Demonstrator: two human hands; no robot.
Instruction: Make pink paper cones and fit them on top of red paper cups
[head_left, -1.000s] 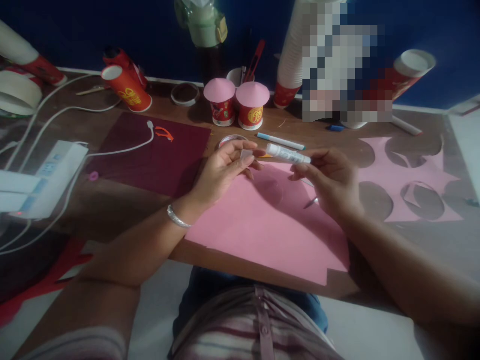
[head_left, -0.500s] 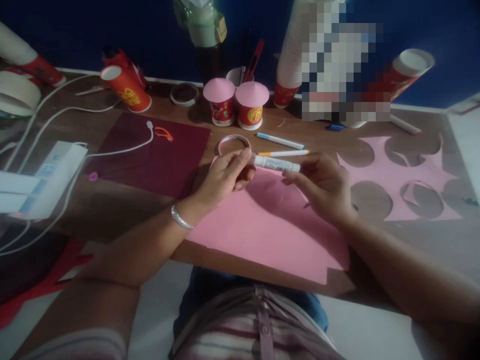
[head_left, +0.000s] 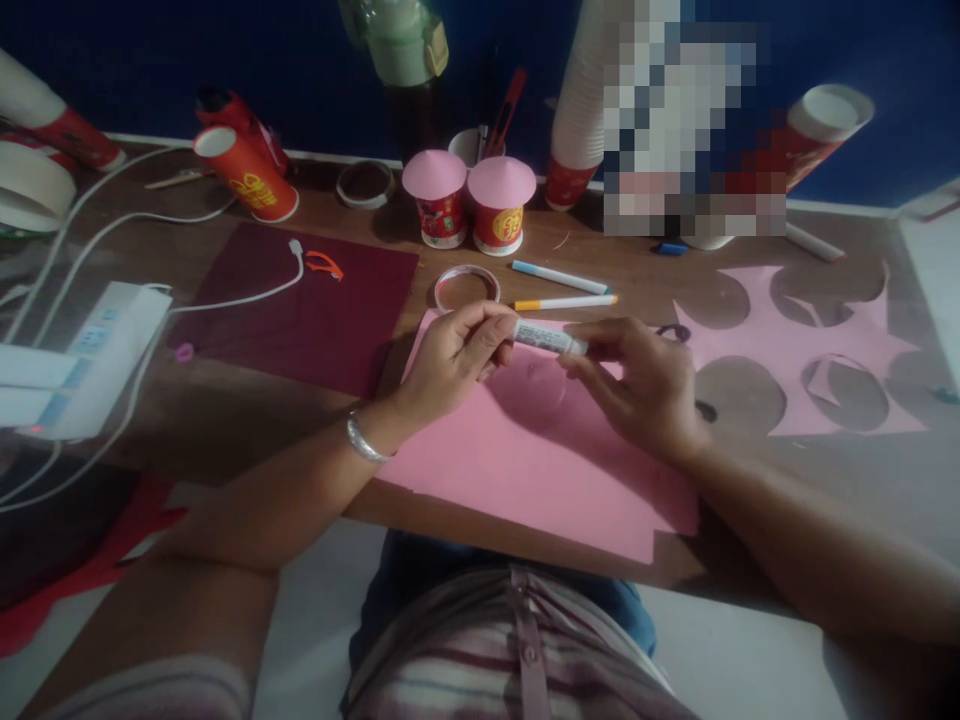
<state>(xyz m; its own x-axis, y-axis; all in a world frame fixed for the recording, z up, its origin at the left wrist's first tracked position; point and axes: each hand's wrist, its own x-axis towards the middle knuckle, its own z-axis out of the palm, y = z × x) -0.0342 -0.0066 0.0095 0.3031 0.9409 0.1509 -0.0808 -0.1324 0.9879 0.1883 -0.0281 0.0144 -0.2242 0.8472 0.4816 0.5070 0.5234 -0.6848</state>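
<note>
A white tube with small print (head_left: 546, 337) is held level between both hands, above the pink paper sheets (head_left: 517, 460). My left hand (head_left: 457, 360) pinches its left end, and my right hand (head_left: 645, 375) grips its right end between thumb and fingers. Behind my hands lie an orange-ended marker (head_left: 566, 303), a blue-ended marker (head_left: 561, 277) and a roll of tape (head_left: 466, 272). Two red paper cups with pink cone tops, a left one (head_left: 442, 222) and a right one (head_left: 499, 230), stand upright further back.
A dark red sheet (head_left: 300, 340) and a white power strip (head_left: 105, 360) with cables lie at left. Pink paper with round cutouts (head_left: 757, 345) is at right. Stacked cups (head_left: 577, 130), an orange cup (head_left: 251, 180) and a green-topped bottle (head_left: 401, 45) are at the back.
My left hand has shifted slightly right and covers more of the tube's left end. My right hand has moved slightly down and left, and the tube is tilted a little more.
</note>
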